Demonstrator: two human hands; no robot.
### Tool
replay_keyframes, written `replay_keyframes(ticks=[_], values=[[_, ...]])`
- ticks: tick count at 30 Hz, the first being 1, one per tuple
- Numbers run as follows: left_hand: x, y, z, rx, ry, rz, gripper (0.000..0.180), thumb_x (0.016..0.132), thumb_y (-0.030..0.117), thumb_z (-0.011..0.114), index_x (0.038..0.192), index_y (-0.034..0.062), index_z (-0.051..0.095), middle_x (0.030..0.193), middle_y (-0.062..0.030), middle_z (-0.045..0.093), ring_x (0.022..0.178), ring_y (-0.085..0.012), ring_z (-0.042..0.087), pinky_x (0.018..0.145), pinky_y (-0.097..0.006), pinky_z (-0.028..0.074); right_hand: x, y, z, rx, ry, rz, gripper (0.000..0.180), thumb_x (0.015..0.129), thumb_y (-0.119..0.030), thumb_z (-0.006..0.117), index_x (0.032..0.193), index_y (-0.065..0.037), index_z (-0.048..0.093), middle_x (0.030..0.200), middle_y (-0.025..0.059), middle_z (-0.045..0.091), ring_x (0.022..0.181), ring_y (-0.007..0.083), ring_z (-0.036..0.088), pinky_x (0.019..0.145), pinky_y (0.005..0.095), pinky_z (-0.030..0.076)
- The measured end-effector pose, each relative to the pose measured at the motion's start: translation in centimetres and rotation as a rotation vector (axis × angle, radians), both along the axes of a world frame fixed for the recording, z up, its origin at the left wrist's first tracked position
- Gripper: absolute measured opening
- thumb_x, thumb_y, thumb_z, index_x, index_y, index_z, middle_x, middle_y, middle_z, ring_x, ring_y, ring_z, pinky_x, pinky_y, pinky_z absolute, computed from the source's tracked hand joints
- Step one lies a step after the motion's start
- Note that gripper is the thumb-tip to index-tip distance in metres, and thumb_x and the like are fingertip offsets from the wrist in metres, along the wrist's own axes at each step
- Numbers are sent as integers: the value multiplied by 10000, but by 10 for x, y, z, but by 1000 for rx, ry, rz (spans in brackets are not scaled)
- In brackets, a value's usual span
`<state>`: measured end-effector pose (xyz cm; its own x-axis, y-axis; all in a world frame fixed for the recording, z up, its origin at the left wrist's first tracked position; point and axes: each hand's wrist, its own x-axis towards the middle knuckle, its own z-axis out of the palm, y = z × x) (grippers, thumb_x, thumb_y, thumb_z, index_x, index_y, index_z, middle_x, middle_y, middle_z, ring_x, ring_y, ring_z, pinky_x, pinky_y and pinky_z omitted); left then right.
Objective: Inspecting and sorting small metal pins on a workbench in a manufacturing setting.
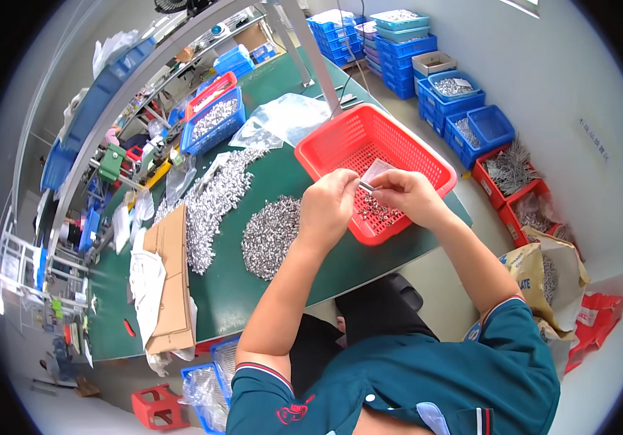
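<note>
Both my hands meet over a red perforated plastic basket [404, 139] on the table. Between their fingertips is a small, shiny metal cylinder [366, 186], pinched at one end by my left hand [327, 206] and at the other by my right hand [414, 197]. Its exact kind is too small to make out. Below them in the basket lie several loose small metal parts [378, 212] and a white slip or small bag [377, 168]. A round heap of small metal pieces [271, 238] sits left of my left forearm.
A longer heap of silvery pieces [213, 206] spreads over the green table [235, 315]. Clear plastic sheeting [286, 119] and a blue bin of parts [217, 119] lie beyond. Folded cardboard [170, 275] rests at left. Stacked blue crates [464, 134] line the right wall. A metal post [311, 54] rises behind the basket.
</note>
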<state>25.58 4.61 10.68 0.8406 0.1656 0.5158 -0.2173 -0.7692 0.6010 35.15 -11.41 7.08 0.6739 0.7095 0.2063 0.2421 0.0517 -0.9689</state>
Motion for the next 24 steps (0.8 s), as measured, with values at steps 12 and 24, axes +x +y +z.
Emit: replay_keyframes(ticks=[12,24], values=[[2,-4,5,220,25,29,114,846,69,602,916,-16,635,817,-164,651,727,-286,641,671,-346,501,7,8,-3,-110,-258,-12,237,777,51,660,1000,-16,615,852,78,644,811,155,632,749,284,516],[-2,3,9,54,225,56,158,861,144,567,865,-5,621,791,-193,639,741,-344,634,674,-394,498,4,10,8,-82,-373,74,199,771,-64,667,957,-13,620,851,146,655,849,278,648,757,351,503]])
